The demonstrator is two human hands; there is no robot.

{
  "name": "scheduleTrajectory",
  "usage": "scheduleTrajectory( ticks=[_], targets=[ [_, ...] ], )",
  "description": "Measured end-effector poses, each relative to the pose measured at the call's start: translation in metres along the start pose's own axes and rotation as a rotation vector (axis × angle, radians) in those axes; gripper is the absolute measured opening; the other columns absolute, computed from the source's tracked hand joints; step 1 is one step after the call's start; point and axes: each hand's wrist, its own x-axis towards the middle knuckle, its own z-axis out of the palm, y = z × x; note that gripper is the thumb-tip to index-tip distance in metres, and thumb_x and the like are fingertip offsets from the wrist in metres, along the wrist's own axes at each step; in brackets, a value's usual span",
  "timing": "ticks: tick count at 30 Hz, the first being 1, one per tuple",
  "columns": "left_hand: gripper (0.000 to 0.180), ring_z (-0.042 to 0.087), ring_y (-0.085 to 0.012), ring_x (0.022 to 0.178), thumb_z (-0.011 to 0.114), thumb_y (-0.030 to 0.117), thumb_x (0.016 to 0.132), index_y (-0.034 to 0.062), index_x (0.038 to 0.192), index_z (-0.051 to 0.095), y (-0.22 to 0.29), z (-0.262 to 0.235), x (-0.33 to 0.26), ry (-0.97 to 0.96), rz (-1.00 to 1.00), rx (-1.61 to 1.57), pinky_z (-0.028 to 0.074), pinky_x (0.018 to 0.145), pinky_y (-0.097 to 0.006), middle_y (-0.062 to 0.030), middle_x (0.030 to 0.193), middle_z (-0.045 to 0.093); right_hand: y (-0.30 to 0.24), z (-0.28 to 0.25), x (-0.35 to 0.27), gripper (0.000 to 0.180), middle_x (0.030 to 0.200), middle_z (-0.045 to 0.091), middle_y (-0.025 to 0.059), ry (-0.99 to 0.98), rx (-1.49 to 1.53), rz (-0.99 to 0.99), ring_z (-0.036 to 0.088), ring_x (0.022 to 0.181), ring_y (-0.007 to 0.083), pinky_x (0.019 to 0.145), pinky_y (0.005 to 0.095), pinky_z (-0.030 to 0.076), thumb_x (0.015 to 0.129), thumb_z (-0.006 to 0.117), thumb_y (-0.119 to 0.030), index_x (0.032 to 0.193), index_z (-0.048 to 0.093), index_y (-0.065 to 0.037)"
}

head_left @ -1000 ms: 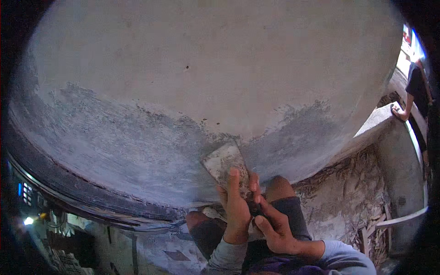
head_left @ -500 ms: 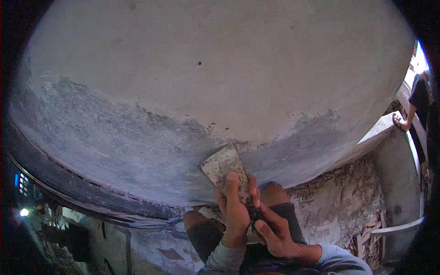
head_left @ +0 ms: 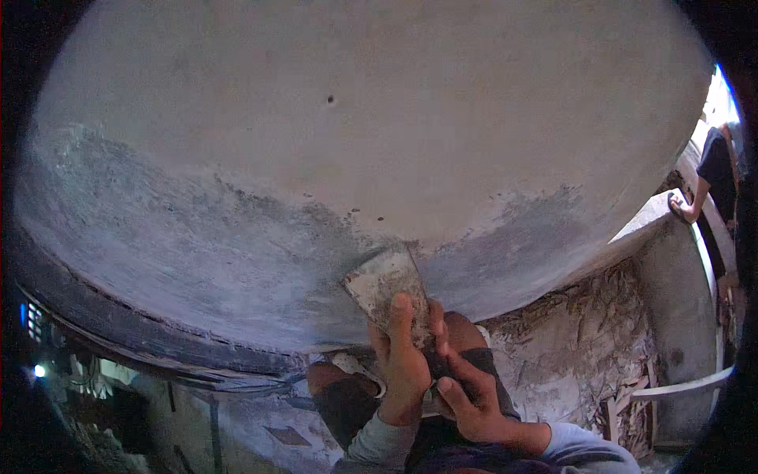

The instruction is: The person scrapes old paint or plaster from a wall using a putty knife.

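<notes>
While the grey plastered wall (head_left: pixel 355 142) fills most of the view, a flat, plaster-smeared metal scraper blade (head_left: pixel 384 286) is pressed against it at the edge of the darker, damp band of plaster (head_left: pixel 205 253). The blade is steadied by the left hand (head_left: pixel 401 365), whose fingers are laid along its face. The tool's dark handle is gripped by the right hand (head_left: pixel 467 399), closed around it just below the blade. Rubble-strewn ground (head_left: pixel 576 355) is seen beneath, and another person (head_left: pixel 714 178) is glimpsed at the far right.
</notes>
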Motion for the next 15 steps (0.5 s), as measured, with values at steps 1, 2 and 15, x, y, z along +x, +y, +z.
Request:
scheduleTrajectory(
  ticks=[1,2,15],
  targets=[
    [0.035,0.051,-0.0134,0.048,0.050,0.036,0.102,0.0043,0.088,0.053,-0.002,-0.001,0.000,-0.016,0.006,0.007,0.041,0.043,-0.026,-0.0047,0.065,0.055,-0.001,0.000,-0.001,0.050,0.080,0.056,-0.0021,-0.004,0.091,0.033,0.047,0.071,0.0037,0.064,0.0209,0.041,0.102,0.051,-0.009,0.148,0.036,0.001],
    [0.035,0.051,-0.0134,0.048,0.050,0.036,0.102,0.0043,0.088,0.053,0.000,0.002,0.002,-0.027,0.004,0.007,0.041,0.043,-0.026,-0.0047,0.065,0.055,-0.002,0.000,0.002,0.050,0.080,0.056,-0.0021,0.003,0.091,0.024,0.047,0.071,0.0037,0.064,0.0209,0.041,0.102,0.051,-0.009,0.148,0.036,0.001],
    [0.042,0.048,-0.0109,0.046,0.049,0.039,0.102,0.0057,0.077,0.054,0.004,0.012,0.009,0.010,0.054,-0.013,0.037,0.043,-0.025,-0.0027,0.062,0.053,-0.006,0.002,0.011,0.049,0.081,0.055,-0.0033,-0.019,0.168,0.008,0.046,0.068,0.0043,0.060,0.0209,0.040,0.103,0.053,-0.016,0.147,0.040,-0.002]
  ],
)
